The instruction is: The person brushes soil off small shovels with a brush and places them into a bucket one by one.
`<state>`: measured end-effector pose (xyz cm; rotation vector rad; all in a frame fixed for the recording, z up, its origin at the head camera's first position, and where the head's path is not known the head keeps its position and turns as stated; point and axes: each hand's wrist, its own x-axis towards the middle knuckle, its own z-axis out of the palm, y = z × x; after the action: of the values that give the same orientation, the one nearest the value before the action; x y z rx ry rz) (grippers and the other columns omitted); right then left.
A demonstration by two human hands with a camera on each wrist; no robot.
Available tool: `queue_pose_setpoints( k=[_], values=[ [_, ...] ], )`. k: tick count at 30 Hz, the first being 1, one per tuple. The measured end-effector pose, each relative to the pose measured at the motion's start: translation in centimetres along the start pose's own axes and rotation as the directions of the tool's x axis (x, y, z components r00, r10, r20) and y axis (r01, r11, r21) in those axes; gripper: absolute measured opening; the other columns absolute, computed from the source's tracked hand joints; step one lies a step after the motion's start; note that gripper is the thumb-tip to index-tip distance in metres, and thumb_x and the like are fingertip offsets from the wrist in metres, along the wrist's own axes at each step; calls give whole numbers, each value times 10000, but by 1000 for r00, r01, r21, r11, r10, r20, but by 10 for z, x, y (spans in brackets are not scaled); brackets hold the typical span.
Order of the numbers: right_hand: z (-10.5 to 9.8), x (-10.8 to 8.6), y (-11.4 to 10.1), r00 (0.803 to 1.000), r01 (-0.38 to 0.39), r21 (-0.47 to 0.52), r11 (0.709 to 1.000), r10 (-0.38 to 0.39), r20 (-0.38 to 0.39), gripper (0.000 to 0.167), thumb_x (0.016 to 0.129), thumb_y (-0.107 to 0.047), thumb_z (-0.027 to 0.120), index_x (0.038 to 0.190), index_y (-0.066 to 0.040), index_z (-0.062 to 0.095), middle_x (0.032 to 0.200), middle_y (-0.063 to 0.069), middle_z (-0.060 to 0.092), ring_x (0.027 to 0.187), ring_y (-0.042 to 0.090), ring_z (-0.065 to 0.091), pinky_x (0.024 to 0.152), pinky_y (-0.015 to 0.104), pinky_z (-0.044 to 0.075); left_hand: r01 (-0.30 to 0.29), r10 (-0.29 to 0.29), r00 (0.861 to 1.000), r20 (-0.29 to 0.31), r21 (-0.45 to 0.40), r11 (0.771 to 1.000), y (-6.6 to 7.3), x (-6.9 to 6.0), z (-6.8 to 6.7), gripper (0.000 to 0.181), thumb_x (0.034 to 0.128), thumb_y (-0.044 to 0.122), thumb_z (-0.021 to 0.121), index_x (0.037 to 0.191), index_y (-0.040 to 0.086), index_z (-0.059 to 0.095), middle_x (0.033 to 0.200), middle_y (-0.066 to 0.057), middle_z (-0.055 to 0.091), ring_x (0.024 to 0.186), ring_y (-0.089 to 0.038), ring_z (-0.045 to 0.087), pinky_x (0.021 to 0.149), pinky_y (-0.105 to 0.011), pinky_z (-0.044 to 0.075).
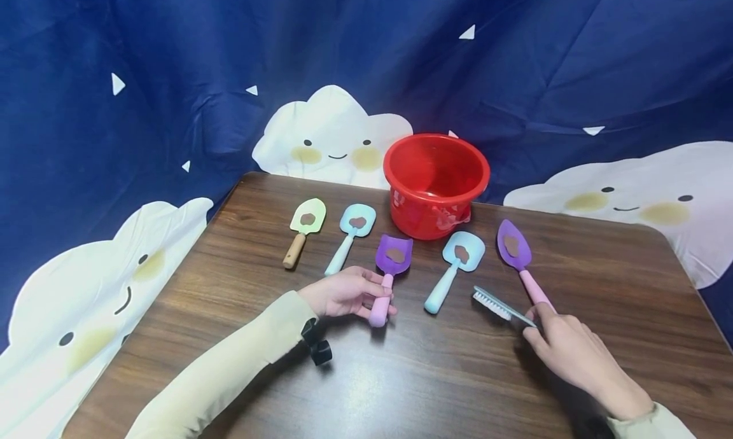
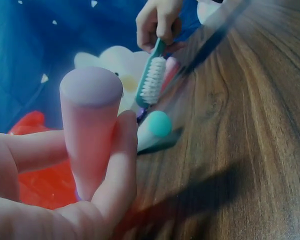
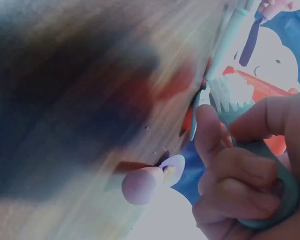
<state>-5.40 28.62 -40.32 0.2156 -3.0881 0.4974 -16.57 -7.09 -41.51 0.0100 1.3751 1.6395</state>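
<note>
My left hand pinches the pink handle of a square-bladed purple toy shovel, whose blade bears a brown patch. Up close in the left wrist view, the pink handle stands between thumb and fingers. A brush with a grey-green handle and white bristles is gripped in my right hand; the bristles face the table, apart from the shovels. Beneath the right hand lies a pointed purple shovel with a pink handle, its end partly hidden. Between the hands rests a light blue shovel.
Behind the shovels stands a red bucket at the table's back edge. A second light blue shovel and a green shovel with a wooden handle lie to the left. Every blade carries a brown patch. The wooden table meets a blue curtain.
</note>
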Motion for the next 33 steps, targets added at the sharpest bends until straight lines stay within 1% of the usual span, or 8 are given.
queue_pose_setpoints(
  k=[5,11,16,19,22,25,29,33],
  values=[
    [-6,5,-4,1000,8,-4,1000,-8,-16,182,866,-150,609,1031,-107,545,578,-44,414,576,171,436,450,312,312,-27,28,1000,14,-19,999,1,-8,4,527,938,18,538,1390,-118,304,981,-148,647,851,-217,711,876,-447,572],
    [-19,12,-9,1000,-6,4,1000,6,-20,209,885,-171,584,1074,-83,585,579,-25,405,546,157,409,444,299,282,-64,63,998,27,12,998,5,-19,13,527,925,2,540,1379,-111,297,959,-85,670,830,-217,715,895,-475,555],
    [-34,20,-14,994,53,28,998,-50,-100,215,880,-172,597,1065,-66,625,576,-51,431,538,103,399,465,260,281,-108,108,994,-9,37,993,7,-23,18,474,918,-8,551,1329,-51,319,1080,-168,681,841,-241,715,879,-475,567],
    [-41,25,-19,981,110,64,992,-98,-166,212,896,-220,629,1055,-81,655,565,-83,439,515,28,377,466,226,281,-125,127,991,-36,38,991,7,-24,20,497,914,-10,556,1332,-17,288,1218,-274,618,855,-250,716,878,-472,569],
    [-48,29,-27,976,124,118,985,-99,-193,220,925,-299,623,1050,-123,669,526,-111,436,479,-2,371,463,220,290,-132,134,990,-49,32,991,8,-26,22,529,916,-6,555,1357,-10,264,1316,-307,544,864,-253,717,880,-469,569],
    [-55,33,-35,980,101,170,980,-69,-189,224,931,-343,617,1053,-162,668,482,-112,445,436,24,397,465,230,308,-147,149,988,-45,43,988,10,-30,26,532,921,0,559,1370,-14,275,1282,-280,579,875,-259,719,869,-461,575],
    [-59,39,-45,982,88,232,969,-45,-185,268,915,-350,641,1098,-156,667,497,-65,465,382,64,395,436,253,317,-174,177,984,-25,86,981,13,-34,30,511,923,5,569,1373,-30,330,1211,-216,636,890,-260,719,856,-449,582],
    [-59,46,-57,970,122,260,958,-59,-235,274,883,-321,688,1089,-142,683,572,-21,499,444,74,374,428,255,305,-191,193,981,-1,112,975,15,-36,35,513,922,-1,568,1382,-36,342,1208,-208,642,903,-272,717,866,-460,577]
  ],
)
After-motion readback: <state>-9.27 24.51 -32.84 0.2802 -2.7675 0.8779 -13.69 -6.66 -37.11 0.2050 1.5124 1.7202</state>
